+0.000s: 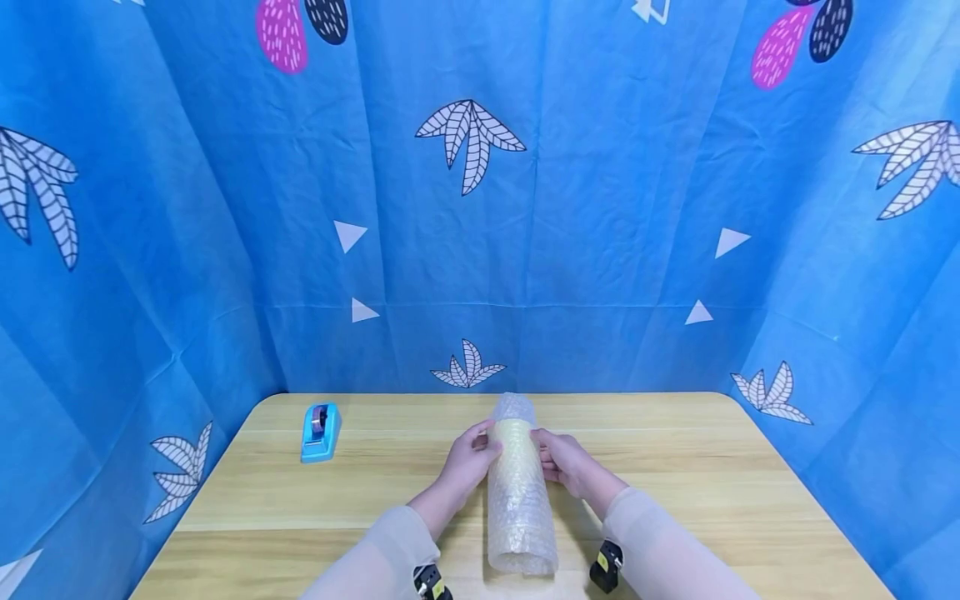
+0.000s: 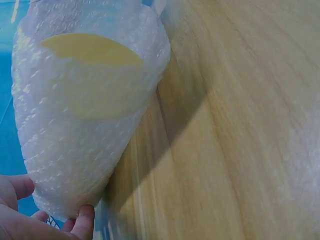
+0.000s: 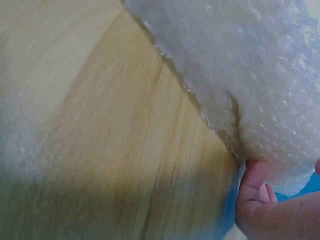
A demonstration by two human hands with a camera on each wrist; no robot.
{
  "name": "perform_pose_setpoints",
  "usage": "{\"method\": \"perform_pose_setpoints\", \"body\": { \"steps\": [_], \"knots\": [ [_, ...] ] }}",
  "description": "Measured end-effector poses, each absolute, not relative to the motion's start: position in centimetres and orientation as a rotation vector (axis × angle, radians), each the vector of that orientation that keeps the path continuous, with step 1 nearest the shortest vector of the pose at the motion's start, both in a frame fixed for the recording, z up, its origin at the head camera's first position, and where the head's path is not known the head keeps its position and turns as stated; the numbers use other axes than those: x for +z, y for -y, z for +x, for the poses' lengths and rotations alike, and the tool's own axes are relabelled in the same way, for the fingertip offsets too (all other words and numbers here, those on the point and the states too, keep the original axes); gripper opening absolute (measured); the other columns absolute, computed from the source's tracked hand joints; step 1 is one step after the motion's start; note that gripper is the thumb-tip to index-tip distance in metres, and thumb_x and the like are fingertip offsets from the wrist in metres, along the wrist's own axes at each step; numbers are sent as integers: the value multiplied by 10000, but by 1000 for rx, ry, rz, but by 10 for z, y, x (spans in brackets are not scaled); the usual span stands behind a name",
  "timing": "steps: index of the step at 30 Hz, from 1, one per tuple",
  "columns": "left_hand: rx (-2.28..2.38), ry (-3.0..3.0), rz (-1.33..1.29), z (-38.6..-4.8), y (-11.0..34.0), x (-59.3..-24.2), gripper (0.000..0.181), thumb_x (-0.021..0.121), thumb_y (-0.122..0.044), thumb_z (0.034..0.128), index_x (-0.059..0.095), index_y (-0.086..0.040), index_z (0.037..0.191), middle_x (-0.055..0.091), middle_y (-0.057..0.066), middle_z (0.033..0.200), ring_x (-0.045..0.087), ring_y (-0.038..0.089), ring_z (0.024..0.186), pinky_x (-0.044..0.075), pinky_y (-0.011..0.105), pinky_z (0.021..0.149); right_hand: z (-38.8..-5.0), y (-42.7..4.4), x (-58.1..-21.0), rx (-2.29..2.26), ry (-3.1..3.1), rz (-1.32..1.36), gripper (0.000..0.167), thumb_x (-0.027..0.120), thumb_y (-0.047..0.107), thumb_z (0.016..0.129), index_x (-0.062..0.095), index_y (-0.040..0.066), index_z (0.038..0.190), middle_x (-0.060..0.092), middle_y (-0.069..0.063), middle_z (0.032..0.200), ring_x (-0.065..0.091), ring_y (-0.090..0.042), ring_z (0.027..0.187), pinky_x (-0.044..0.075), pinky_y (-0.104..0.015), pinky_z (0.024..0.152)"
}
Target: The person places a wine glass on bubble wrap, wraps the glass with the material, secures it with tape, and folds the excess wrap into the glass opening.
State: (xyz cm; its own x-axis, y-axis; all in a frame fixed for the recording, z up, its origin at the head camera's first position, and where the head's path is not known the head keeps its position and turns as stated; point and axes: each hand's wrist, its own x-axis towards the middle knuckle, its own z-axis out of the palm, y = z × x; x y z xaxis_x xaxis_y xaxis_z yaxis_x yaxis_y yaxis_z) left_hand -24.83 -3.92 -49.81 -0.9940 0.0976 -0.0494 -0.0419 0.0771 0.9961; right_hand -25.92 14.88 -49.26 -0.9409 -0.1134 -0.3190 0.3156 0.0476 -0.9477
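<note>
A roll of clear bubble wrap [image 1: 520, 500] lies lengthwise on the wooden table, its open end toward me. Something pale yellow [image 2: 92, 49] shows at the open end and through the layers; what it is I cannot tell. My left hand [image 1: 467, 458] grips the roll's left side near its far part, with thumb and fingers [image 2: 86, 220] bent against the wrap. On the opposite side my right hand [image 1: 566, 462] holds it at about the same height, fingers curled at the lower edge. A cut edge of the wrap [image 3: 200, 107] runs along the right side.
A blue tape dispenser [image 1: 320, 433] with a small tape roll stands at the table's back left. Behind and on both sides of the wooden table [image 1: 660, 442] hangs a blue patterned cloth [image 1: 600, 250].
</note>
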Motion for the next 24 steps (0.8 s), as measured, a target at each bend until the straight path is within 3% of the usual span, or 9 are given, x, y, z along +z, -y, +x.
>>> {"method": "perform_pose_setpoints", "body": {
  "steps": [3, 8, 18, 24],
  "knots": [
    [2066, -2246, 26, -249, 39, -499, 586, 660, -123, 963, 417, 31, 1473, 513, 282, 1382, 521, 424, 1260, 498, 462, 1021, -258, -149, -492, -1972, -2024, 189, 272, 560, 298, 970, 623, 33, 967, 625, 4, 714, 590, -79, 643, 535, -231, 654],
    [2056, -2254, -4, -249, 39, -499, 577, 681, -144, 948, 443, 112, 1406, 512, 274, 1385, 520, 424, 1250, 497, 469, 1020, -257, -151, -490, -1995, -1992, 128, 240, 550, 300, 974, 607, 89, 875, 562, 47, 662, 539, -55, 607, 507, -201, 623],
    [2088, -2197, 3, -248, 41, -497, 592, 695, -161, 943, 423, 121, 1387, 534, 280, 1314, 545, 387, 1193, 507, 466, 996, -261, -144, -492, -1964, -2022, 233, 268, 522, 242, 996, 571, -11, 1071, 549, -1, 675, 471, -93, 595, 471, -226, 598],
    [2041, -2177, -18, -246, 41, -495, 620, 696, -213, 947, 396, 70, 1411, 545, 287, 1280, 582, 370, 1143, 523, 464, 964, -259, -147, -490, -1946, -2043, 233, 235, 511, 241, 1004, 563, 17, 954, 540, -20, 732, 506, -122, 631, 499, -249, 612]
  ]
}}
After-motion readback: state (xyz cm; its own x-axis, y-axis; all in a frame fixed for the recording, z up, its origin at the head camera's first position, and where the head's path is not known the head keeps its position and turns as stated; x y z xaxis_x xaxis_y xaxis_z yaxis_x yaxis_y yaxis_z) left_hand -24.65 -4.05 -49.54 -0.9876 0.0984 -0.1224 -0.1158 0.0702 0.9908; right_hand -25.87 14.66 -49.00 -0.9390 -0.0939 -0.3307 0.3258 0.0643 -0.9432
